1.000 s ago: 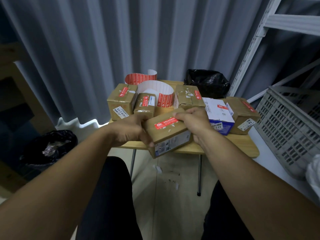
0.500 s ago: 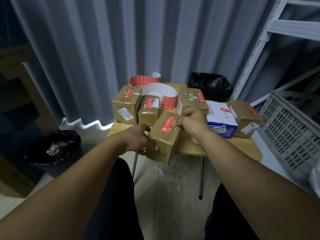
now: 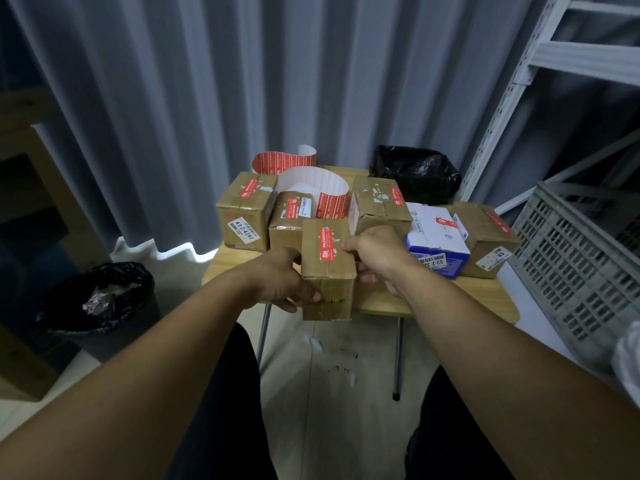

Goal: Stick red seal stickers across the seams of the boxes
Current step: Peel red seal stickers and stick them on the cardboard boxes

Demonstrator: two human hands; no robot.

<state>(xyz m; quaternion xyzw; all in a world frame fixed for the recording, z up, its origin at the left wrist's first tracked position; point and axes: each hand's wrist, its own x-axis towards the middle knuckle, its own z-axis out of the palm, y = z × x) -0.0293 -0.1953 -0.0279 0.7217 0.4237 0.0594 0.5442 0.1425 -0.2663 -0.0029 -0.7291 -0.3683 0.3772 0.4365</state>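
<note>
Left hand [image 3: 277, 280], right hand [image 3: 379, 259] grip oblong cardboard box [image 3: 334, 273]; red sticker [image 3: 327, 244] seemingly flat.

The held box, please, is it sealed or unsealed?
Sealed: a sticker lies on the box top, between left hand and right hand.

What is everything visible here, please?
held box: one, brown, at table's front edge
seal sticker: one, red, atop held box
cardboard boxes: four, brown, on table
printed box: one, blue-white, table's right
sticker strip: one, red-white, curled behind boxes
bag: one, black, table's back
table: one, tan, centre
bin: one, black-lined, floor left
crate: one, grey, right
rack: one, white, right
curtain: one, grey, behind
left hand: one, grips held box
right hand: one, grips held box
</note>
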